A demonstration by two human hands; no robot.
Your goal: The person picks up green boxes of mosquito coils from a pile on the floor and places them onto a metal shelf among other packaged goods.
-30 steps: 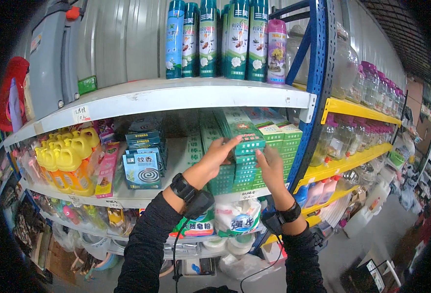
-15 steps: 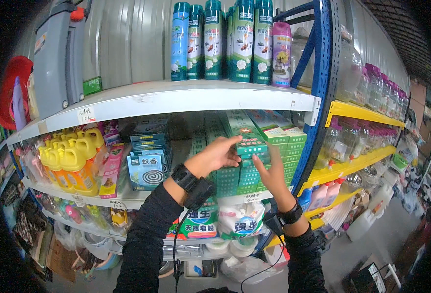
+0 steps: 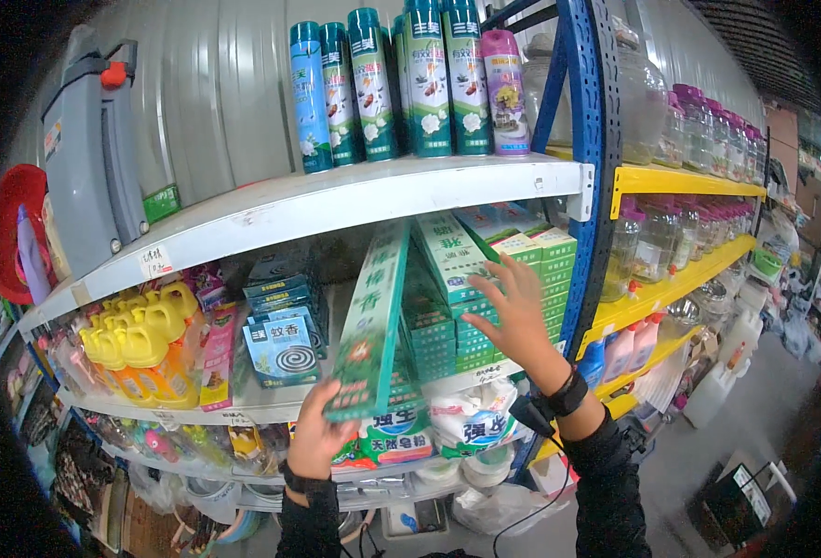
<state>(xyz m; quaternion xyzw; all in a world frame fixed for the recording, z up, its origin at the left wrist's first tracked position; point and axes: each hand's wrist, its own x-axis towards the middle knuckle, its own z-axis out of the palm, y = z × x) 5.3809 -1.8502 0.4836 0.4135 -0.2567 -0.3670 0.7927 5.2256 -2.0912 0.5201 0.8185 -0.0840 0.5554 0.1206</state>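
Note:
A long, narrow green carton (image 3: 373, 325) is gripped at its near end by my left hand (image 3: 315, 430). It is tilted, its near end sticking out past the shelf edge and its far end reaching up under the upper shelf. My right hand (image 3: 514, 312) is open, fingers spread, at the front of the stacked green cartons (image 3: 431, 339). Another long green-and-white carton (image 3: 449, 256) lies on top of that stack, close to the right fingertips. Whether those fingers touch the stack I cannot tell.
Left of the carton stand blue boxes with a spiral coil picture (image 3: 283, 346) and yellow-capped orange bottles (image 3: 140, 325). Spray cans (image 3: 373, 88) line the white upper shelf (image 3: 327, 200). A blue upright post (image 3: 589, 186) rises at the right. White bags (image 3: 475, 414) sit below.
My left hand has drawn the long green carton off the stack, leftward and toward me. My right hand has stayed near the stack, its fingers now spread. The view has shifted slightly.

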